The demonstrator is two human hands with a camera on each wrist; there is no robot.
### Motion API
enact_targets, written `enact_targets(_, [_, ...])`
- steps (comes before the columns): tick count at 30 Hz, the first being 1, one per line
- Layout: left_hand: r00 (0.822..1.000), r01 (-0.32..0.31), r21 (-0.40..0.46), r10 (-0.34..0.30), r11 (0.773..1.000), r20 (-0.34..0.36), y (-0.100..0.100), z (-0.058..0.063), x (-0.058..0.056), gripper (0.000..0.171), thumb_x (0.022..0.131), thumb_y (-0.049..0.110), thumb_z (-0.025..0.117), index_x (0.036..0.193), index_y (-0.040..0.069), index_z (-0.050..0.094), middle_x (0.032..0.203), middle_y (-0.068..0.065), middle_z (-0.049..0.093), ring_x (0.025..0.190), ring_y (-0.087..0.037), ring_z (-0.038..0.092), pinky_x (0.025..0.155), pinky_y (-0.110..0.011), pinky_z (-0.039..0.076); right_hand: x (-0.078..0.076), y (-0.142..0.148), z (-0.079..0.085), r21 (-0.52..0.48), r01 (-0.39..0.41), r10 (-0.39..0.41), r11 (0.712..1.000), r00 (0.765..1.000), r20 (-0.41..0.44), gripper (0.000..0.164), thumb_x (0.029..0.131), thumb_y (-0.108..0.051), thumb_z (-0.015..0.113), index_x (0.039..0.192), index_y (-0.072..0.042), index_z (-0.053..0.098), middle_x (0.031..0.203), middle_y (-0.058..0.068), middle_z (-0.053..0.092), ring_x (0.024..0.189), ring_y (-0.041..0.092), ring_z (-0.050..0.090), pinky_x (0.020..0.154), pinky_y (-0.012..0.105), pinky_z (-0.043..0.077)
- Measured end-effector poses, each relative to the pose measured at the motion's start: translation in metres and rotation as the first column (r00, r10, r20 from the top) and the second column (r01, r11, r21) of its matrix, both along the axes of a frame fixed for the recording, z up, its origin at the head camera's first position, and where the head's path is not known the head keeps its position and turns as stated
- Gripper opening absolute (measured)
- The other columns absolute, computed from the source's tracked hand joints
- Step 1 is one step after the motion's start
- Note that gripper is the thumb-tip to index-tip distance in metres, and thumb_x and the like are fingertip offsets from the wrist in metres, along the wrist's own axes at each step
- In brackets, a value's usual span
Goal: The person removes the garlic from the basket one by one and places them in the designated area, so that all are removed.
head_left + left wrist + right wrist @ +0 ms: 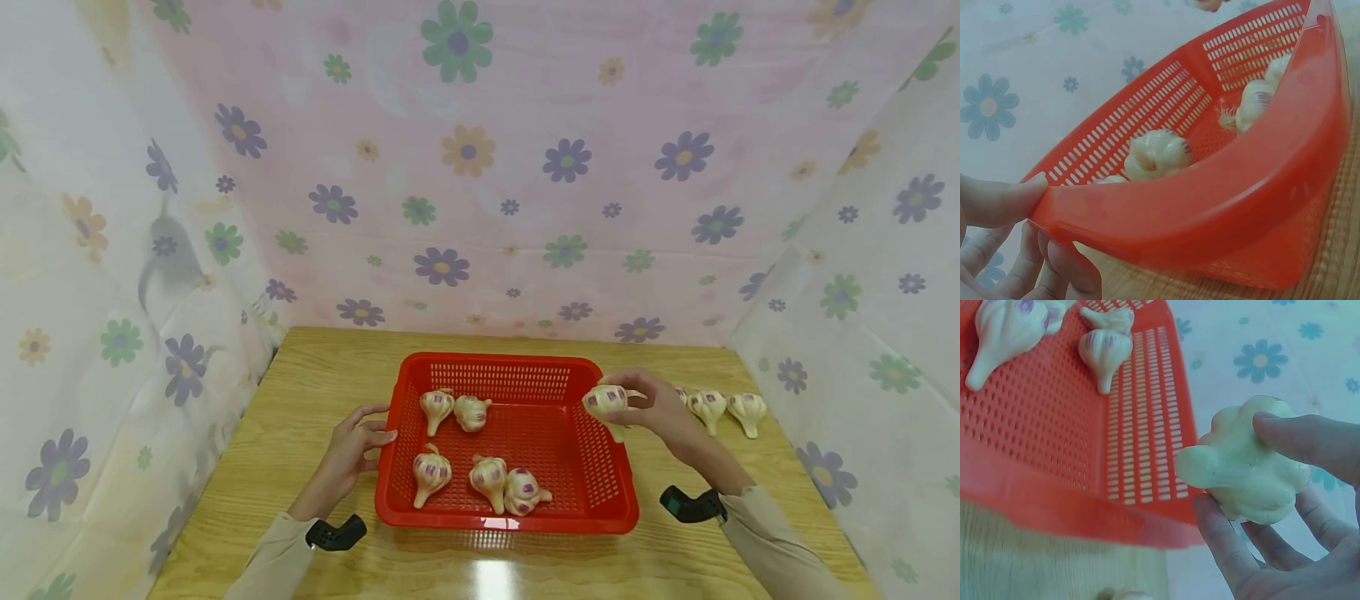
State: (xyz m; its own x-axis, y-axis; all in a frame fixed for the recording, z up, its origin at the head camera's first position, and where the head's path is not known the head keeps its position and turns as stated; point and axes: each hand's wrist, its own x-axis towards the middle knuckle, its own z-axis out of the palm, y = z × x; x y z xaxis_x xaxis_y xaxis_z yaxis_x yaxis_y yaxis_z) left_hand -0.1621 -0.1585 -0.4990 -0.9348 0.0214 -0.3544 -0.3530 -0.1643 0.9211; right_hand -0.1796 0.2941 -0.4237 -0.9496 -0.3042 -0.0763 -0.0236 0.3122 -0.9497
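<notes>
A red plastic basket (506, 522) with slotted walls stands on the wooden table. Several garlic bulbs (432, 473) lie inside, mostly toward its left side and front. At the left end, my left hand (351, 450) grips the rim; the left wrist view has the thumb above the rim (1166, 209) and the fingers below. Over the basket's right edge, my right hand (660, 410) holds another garlic bulb (603, 402). In the right wrist view, thumb and fingers are around this pale bulb (1254, 462), its stem pointing toward the basket.
More garlic bulbs (707, 408) lie in a row on the table (322, 367) to the right, partly hidden behind my right hand. Flower-printed cloth (510, 167) hangs behind the table and along both sides. A black wrist device (336, 533) sits on each forearm.
</notes>
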Motion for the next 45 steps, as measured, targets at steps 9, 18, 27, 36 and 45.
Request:
enact_targets(9, [0.999,-0.031,-0.018,0.031,0.999,0.016,0.002,0.002,0.001,0.051,0.081,0.003,0.068,0.129,0.009,0.051,0.103,-0.015,0.058,0.082,-0.025,0.065,0.065,-0.041,0.056,0.005,0.022,-0.001,0.045,0.047,-0.046,0.998,0.999,-0.03,0.051,0.083,-0.015,0.073,0.126,-0.001,0.049,0.121,0.006,0.053,0.115,0.036,0.05,0.082,0.034,0.05])
enact_targets(18, [0.999,-0.037,-0.016,0.038,0.999,0.03,0.003,0.003,0.0,0.052,0.08,0.002,0.067,0.13,0.01,0.051,0.098,-0.01,0.058,0.079,-0.023,0.064,0.063,-0.04,0.056,0.007,0.041,-0.008,0.04,0.076,-0.073,0.996,0.996,-0.051,0.047,0.084,-0.012,0.071,0.123,0.0,0.048,0.116,-0.001,0.053,0.1,0.011,0.058,0.078,0.034,0.052])
enact_targets(27, [0.998,-0.043,-0.009,0.043,0.999,0.034,0.003,0.004,0.0,0.052,0.081,0.002,0.067,0.13,0.01,0.051,0.097,-0.009,0.057,0.076,-0.02,0.063,0.061,-0.039,0.055,0.01,0.054,-0.02,0.085,0.129,-0.124,0.988,0.99,-0.061,0.047,0.085,-0.012,0.071,0.123,0.003,0.047,0.119,0.004,0.05,0.097,0.017,0.059,0.076,0.032,0.052])
enact_targets(36, [0.999,-0.04,-0.024,0.04,0.999,0.022,0.003,0.003,0.0,0.051,0.082,0.002,0.066,0.129,0.01,0.051,0.097,-0.009,0.058,0.08,-0.022,0.063,0.065,-0.041,0.056,0.01,0.061,-0.043,0.175,0.168,-0.164,0.97,0.986,-0.036,0.053,0.085,-0.019,0.071,0.127,0.002,0.046,0.135,0.021,0.039,0.112,0.043,0.05,0.08,0.037,0.05])
enact_targets(45, [0.998,-0.048,-0.011,0.048,0.999,0.029,0.002,0.004,-0.001,0.051,0.081,0.001,0.066,0.129,0.01,0.052,0.097,-0.01,0.058,0.077,-0.021,0.063,0.062,-0.04,0.055,0.011,0.059,-0.071,0.156,0.216,-0.216,0.964,0.976,-0.017,0.056,0.083,-0.016,0.074,0.127,0.002,0.045,0.132,0.023,0.041,0.112,0.044,0.049,0.081,0.044,0.051])
